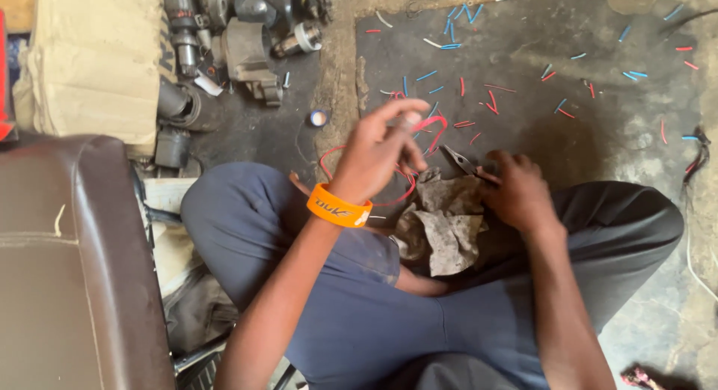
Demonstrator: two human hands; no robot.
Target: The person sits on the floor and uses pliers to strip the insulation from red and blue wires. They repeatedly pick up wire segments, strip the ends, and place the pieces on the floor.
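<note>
Left hand (378,154) pinching the red wire (430,124) up at 12 o'clock, loop sagging toward 6, right hand (520,192) clenched on pliers (462,163) just beside it at 3 o'clock, nose aimed at 10 toward the wire.

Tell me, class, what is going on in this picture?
A person sits cross-legged on a dirty floor. The left hand is raised, holding a loop of red wire between its fingertips. The right hand grips a pair of pliers whose tip points toward the wire. A grubby rag lies in the lap. Short red and blue wire offcuts are scattered over the floor, and grey metal parts sit at the upper left.
</note>
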